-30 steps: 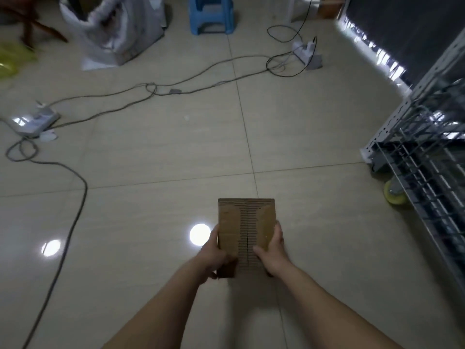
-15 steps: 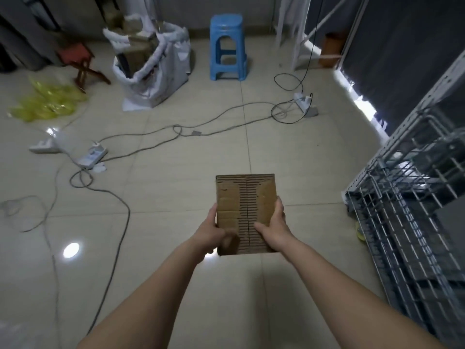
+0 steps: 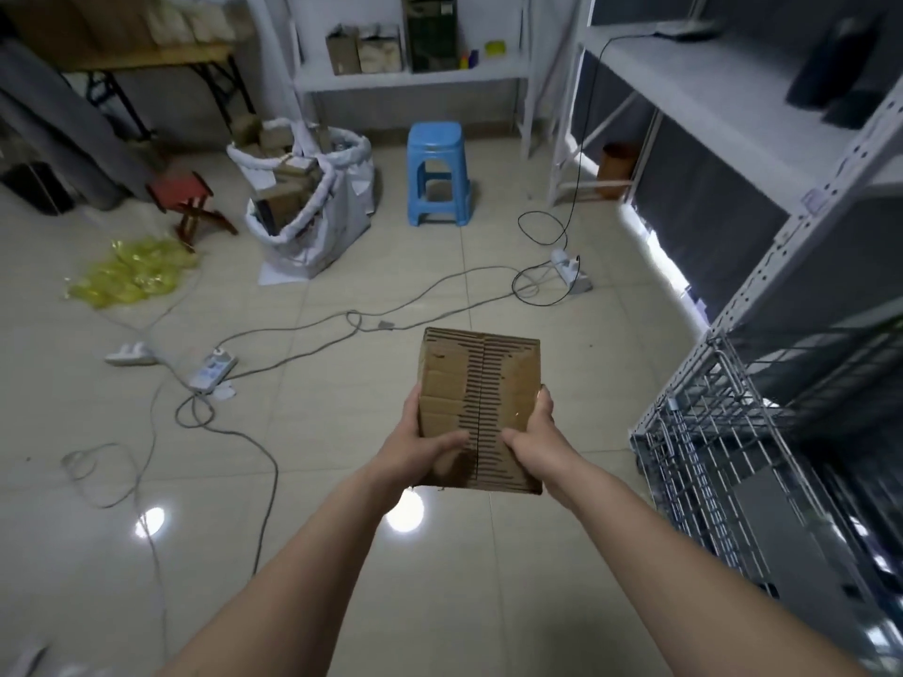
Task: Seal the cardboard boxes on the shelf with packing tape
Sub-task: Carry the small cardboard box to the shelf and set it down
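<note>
I held the cardboard box (image 3: 481, 408) up in front of me, over the floor (image 3: 342, 432). My left hand (image 3: 420, 449) gripped its left side and my right hand (image 3: 535, 439) gripped its right side. The shelf (image 3: 762, 334) stood close by on my right.

Pale glossy floor tiles (image 3: 342, 481) under me, ceiling lights glinting off them. Grey cables (image 3: 303, 329) snake across to power strips (image 3: 212, 371). Ahead, a blue plastic stool (image 3: 438, 173), a small red stool (image 3: 188, 200), a white sack (image 3: 317, 212) stuffed with boxes, yellow plastic (image 3: 129, 273) crumpled on the floor. White metal shelving (image 3: 733, 90) runs along my right, a wire cage (image 3: 708, 432) beside it.
</note>
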